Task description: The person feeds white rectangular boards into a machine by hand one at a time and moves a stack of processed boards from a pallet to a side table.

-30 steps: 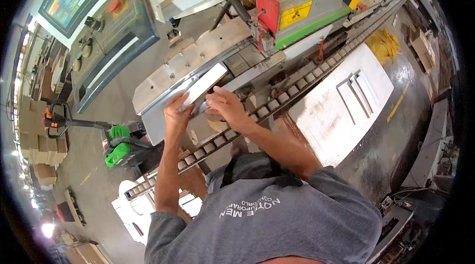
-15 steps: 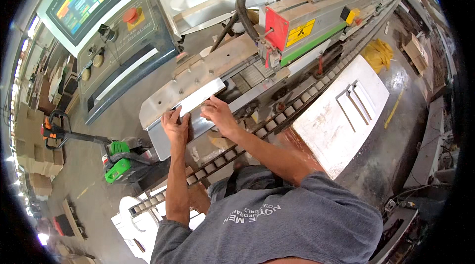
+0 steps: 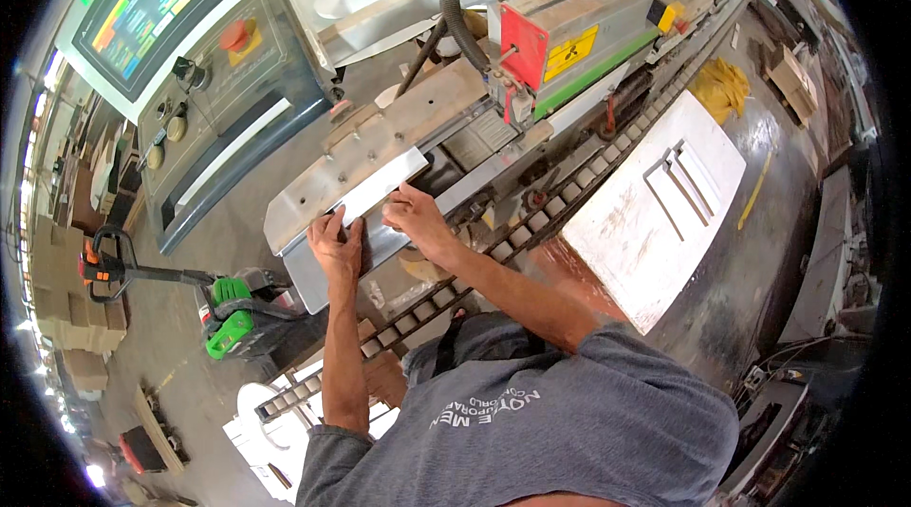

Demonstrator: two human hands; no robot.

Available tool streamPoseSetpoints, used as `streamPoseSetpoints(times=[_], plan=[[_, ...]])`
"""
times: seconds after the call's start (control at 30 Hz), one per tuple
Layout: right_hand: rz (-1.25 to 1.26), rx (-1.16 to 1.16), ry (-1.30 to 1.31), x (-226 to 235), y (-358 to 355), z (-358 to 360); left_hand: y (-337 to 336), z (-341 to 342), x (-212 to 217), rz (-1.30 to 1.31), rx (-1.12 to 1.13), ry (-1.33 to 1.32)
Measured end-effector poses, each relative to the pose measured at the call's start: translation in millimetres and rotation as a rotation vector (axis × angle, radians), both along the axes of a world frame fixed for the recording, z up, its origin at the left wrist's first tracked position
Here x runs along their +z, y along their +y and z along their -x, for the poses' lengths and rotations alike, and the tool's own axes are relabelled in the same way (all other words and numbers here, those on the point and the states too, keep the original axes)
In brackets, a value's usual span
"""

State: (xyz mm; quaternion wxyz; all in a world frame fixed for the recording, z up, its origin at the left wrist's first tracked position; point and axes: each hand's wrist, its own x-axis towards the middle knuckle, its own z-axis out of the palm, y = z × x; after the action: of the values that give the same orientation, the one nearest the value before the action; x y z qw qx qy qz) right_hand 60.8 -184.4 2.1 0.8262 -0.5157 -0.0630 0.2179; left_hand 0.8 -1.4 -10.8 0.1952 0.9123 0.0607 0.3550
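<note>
A narrow white strip (image 3: 384, 182) lies along the metal fence (image 3: 332, 170) on the infeed table (image 3: 313, 281) of a machine. At the near end of the strip, my left hand (image 3: 335, 247) holds it with bent fingers and thumb. My right hand (image 3: 418, 220) is a little further along, its fingers curled in a pinch at the strip's near edge. The strip's far end sticks out past my right hand towards a dark gap in the machine bed. My fingers hide part of its lower edge.
A control panel with a lit screen (image 3: 157, 4) and a red stop button (image 3: 237, 35) stands at left. A chain-like roller track (image 3: 536, 220) runs below the table. At right, a white board (image 3: 655, 213) carries several thin strips. A green and black pallet jack (image 3: 228, 317) stands lower left.
The view has shifted slightly. Both hands stay at nearly the same places on the white strip, with no clear movement of it along the fence.
</note>
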Motion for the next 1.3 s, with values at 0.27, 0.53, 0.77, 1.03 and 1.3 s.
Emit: streamPoseSetpoints(times=[0.27, 0.53, 0.77, 1.03, 1.3], plan=[[0.011, 0.055, -0.066, 7.7, -7.1, -2.0, -6.8, 0.6, 7.3, 0.009, 0.021, 0.014], [0.073, 0.011, -0.135, -0.2, -30.5, -26.0, -33.4, -23.5, 12.1, 0.028, -0.043, -0.011], [0.003, -0.066, -0.12, 2.3, -75.0, -61.8, -79.0, -65.8, 9.6, 0.036, -0.075, -0.055], [0.136, -0.123, -0.059, 12.6, -135.5, -98.8, -138.7, -114.2, 11.4, -0.022, -0.084, -0.001], [0.206, -0.25, -0.101, 9.1, -238.2, -40.6, -198.9, -163.9, 10.4, -0.008, -0.109, 0.07]])
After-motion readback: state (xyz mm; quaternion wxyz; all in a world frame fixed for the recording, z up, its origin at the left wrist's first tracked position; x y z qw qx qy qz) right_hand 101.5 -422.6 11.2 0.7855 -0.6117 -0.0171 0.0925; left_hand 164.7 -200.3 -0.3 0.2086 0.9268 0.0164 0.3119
